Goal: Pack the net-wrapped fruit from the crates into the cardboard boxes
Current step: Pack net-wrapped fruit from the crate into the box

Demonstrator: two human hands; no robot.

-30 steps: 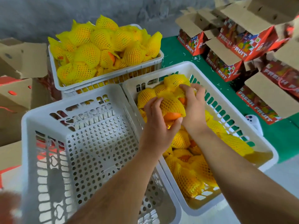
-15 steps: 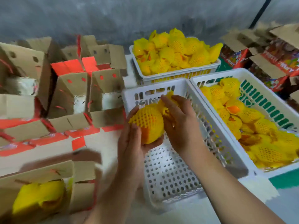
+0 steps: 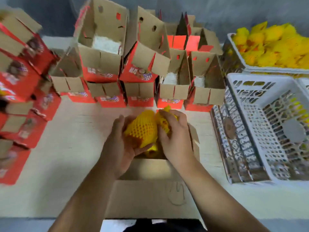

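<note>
My left hand [image 3: 120, 143] cups a fruit in yellow foam net [image 3: 143, 128], its orange skin showing at the lower end. My right hand [image 3: 173, 136] grips a second net-wrapped fruit [image 3: 164, 122] right beside it. Both hands hover over an open cardboard box [image 3: 150, 195] at the near table edge. More yellow net shows inside that box, under the hands. A heaped crate of netted fruit [image 3: 270, 47] stands at the far right.
Rows of open red-and-brown cardboard boxes [image 3: 142, 91] line the back of the table, some with white padding inside. More red boxes [image 3: 18, 91] crowd the left. A white plastic crate [image 3: 260, 128] with nothing visible inside sits to the right of the hands.
The view swung left from the crates to the boxes. Both hands carried the netted fruit from above the white crate to over the near open box.
</note>
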